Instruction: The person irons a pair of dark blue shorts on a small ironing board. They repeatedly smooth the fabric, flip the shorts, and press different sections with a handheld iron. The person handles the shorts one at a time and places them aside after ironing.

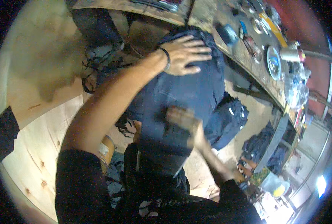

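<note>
A bulky dark navy cloth item (184, 91), which looks like a backpack, lies lengthwise in front of my body. On its far end my left hand (182, 55) rests flat, palm down, with the fingers spread and a dark band round the wrist. Nearer to me, my right hand (184, 121) is over the same cloth, smeared by motion, so its fingers cannot be read. Whether it touches the cloth I cannot tell. More dark cloth (227, 121) lies in a heap right beside the item.
A worn wooden workbench (233, 52) runs along the far right, bearing a tape roll (256, 26), a blue-rimmed bowl (273, 62) and a thread cone (293, 55). Dark straps (98, 67) lie tangled at left. Pale plywood (42, 149) covers the left side. Further dark cloth (259, 143) sits under the bench.
</note>
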Demonstrator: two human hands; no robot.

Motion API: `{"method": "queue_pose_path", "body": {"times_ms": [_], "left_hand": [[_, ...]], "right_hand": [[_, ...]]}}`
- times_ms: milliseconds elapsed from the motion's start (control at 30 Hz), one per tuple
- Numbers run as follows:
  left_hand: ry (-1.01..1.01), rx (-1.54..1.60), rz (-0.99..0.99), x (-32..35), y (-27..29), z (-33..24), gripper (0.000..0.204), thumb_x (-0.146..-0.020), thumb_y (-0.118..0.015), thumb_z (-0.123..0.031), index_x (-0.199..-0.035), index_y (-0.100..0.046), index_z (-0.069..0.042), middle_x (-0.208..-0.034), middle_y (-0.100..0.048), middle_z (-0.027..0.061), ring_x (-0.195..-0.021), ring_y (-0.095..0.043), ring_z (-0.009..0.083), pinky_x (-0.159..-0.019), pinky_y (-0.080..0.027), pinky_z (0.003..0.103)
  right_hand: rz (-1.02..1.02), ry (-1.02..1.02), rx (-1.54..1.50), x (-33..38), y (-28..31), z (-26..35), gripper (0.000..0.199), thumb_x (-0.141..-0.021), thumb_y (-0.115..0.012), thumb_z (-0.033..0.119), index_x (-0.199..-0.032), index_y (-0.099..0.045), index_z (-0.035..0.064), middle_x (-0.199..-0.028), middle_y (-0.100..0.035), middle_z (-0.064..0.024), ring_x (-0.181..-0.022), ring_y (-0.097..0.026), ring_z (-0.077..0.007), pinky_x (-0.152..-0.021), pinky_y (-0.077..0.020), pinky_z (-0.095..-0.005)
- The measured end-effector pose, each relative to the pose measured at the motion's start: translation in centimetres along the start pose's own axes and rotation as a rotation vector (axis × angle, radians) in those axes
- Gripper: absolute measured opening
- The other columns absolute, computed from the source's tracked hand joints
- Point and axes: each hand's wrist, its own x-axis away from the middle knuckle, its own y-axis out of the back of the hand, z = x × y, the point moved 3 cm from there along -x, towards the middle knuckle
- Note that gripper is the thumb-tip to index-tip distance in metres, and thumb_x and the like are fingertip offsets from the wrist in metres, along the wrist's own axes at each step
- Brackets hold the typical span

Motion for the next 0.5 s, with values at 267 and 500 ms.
{"method": "queue_pose_path", "body": {"times_ms": [267, 500], "left_hand": [[-0.016, 0.000, -0.029, 0.0, -0.3, 0.2, 0.066, -0.107, -0.053, -0.053, -0.166, -0.044, -0.026, -0.177, -0.035, 0.0055, -0.163, -0.031, 0.0329, -0.135, -0.019, 0.060], [-0.021, -0.007, -0.080, 0.2, -0.6, 0.3, 0.065, -0.107, -0.054, -0.052, -0.165, -0.046, -0.025, -0.175, -0.037, 0.0073, -0.162, -0.033, 0.0336, -0.134, -0.019, 0.060]], "right_hand": [[0.145, 0.116, 0.060, -4.3, 1.2, 2.9, 0.085, -0.062, -0.084, 0.027, -0.144, -0.071, 0.0081, -0.150, -0.067, -0.0160, -0.142, -0.060, -0.0371, -0.124, -0.0432, -0.0518], [0.231, -0.059, -0.105, -7.0, 0.9, 3.5, 0.078, -0.068, -0.082, 0.029, -0.142, -0.072, 0.0062, -0.150, -0.067, -0.0176, -0.139, -0.063, -0.0362, -0.123, -0.0432, -0.0488]]}}
